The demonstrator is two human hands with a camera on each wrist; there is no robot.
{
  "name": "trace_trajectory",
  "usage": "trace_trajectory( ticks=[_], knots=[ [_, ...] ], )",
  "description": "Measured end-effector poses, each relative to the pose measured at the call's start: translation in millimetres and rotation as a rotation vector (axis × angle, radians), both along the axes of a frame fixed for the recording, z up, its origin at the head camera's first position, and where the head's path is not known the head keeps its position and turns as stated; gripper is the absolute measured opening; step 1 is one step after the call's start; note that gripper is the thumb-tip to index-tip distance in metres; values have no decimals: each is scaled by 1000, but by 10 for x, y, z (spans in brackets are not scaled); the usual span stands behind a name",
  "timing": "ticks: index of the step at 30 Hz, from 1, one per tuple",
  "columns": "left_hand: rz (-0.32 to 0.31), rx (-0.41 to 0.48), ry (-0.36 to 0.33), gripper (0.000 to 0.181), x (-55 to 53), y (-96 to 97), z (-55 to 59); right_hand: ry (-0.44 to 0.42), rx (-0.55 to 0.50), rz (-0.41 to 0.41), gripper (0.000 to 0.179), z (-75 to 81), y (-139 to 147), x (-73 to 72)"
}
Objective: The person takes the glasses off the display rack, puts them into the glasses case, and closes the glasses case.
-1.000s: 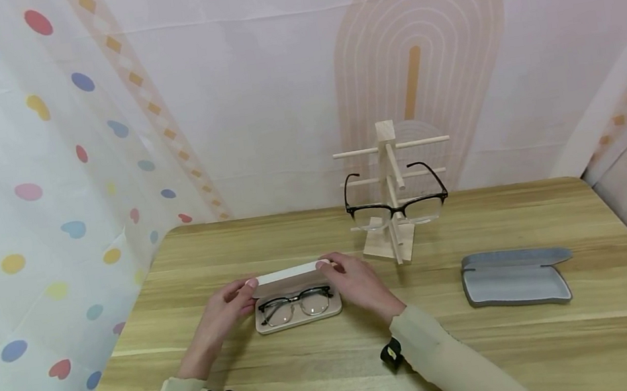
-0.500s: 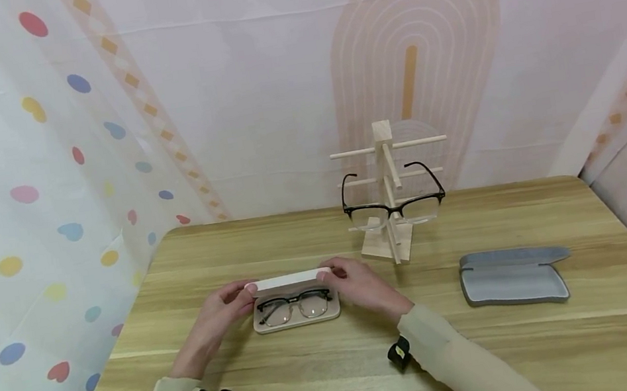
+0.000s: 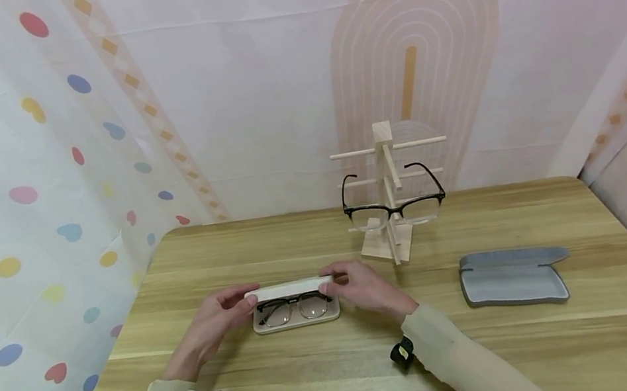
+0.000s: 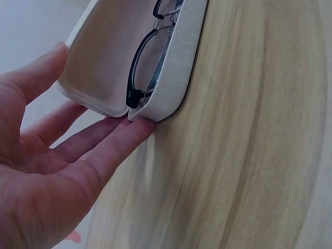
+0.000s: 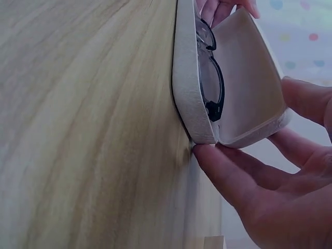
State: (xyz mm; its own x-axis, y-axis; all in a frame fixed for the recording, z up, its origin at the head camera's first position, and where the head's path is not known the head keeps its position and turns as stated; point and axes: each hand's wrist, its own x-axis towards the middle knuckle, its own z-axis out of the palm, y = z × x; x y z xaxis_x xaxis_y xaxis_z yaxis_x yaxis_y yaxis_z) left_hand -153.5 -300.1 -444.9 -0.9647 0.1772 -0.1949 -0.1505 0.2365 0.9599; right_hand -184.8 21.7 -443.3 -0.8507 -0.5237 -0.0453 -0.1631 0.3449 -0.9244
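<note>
A cream-coloured glasses case (image 3: 298, 324) lies on the table with its lid (image 3: 287, 290) partly lowered. Inside rest black half-rim glasses (image 3: 271, 303), their lenses facing the front. My left hand (image 3: 211, 323) grips the lid's left end, thumb on its front edge and fingers behind. At the other end my right hand (image 3: 365, 288) holds the lid the same way. Both wrist views show fingertips touching the ends of the case near the hinge. The glasses' upper part is partly covered by the lid in the head view.
A wooden display stand (image 3: 382, 136) behind the right hand bears a second pair of black-framed glasses (image 3: 394, 210). To the right an open grey glasses case (image 3: 513, 288) lies on the wooden table (image 3: 316, 389). A patterned curtain (image 3: 251, 97) hangs behind the table.
The lid of the cream case has tilted down and forward over the glasses, both hands moving with it. The grey case and the stand have stayed put.
</note>
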Motion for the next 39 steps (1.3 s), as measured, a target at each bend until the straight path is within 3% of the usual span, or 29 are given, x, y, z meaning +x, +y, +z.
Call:
trace_trajectory(
  ticks=[12, 26, 35, 39],
  knots=[
    [-102, 2, 2, 56, 7, -60, 27, 15, 4, 1, 41, -21, -8, 44],
    [-139, -4, 25, 56, 16, -108, -2, -40, 3, -7, 39, -14, 9, 74],
    [-131, 13, 21, 57, 42, -95, -5, -62, -47, 12, 40, -33, 10, 60],
    [-131, -26, 38, 58, 38, -94, -16, -37, -15, 4, 40, -39, 9, 55]
  ],
)
